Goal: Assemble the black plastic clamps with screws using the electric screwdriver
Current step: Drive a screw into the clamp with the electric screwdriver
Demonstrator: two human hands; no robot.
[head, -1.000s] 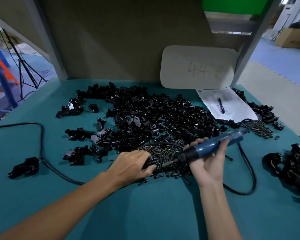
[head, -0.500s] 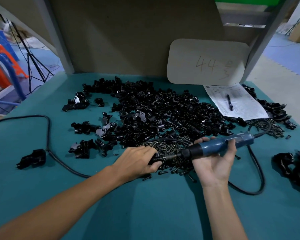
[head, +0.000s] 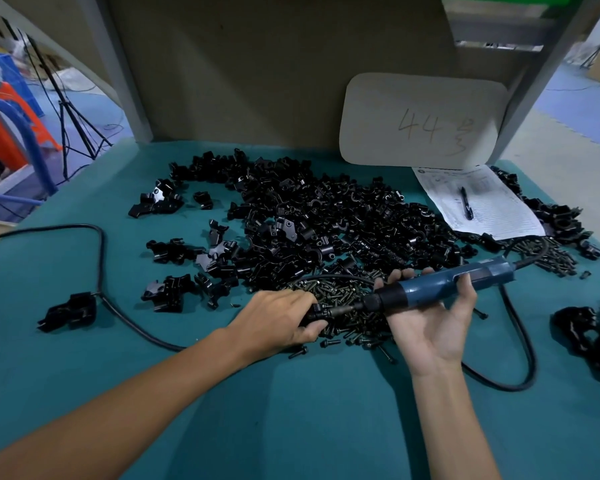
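My right hand (head: pixel 430 320) grips the blue electric screwdriver (head: pixel 444 285), held almost level with its bit pointing left. The bit meets a black plastic clamp (head: pixel 317 311) that my left hand (head: pixel 281 320) holds just above a heap of dark screws (head: pixel 343 306). My fingers hide most of that clamp. Behind the hands a large pile of loose black clamp parts (head: pixel 326 230) covers the middle of the teal table (head: pixel 291 410).
The screwdriver's black cord (head: pixel 520 341) loops to the right of my right hand. Another black cable (head: pixel 101 271) runs along the left, beside a lone clamp (head: pixel 68 311). Assembled clamps (head: pixel 589 330) lie at the right edge. A paper sheet with a pen (head: pixel 478 202) and a beige board (head: pixel 420 119) stand behind.
Both hands keep the same hold on the clamp and the screwdriver. The camera has shifted, so the table sits a little lower and further right in view.
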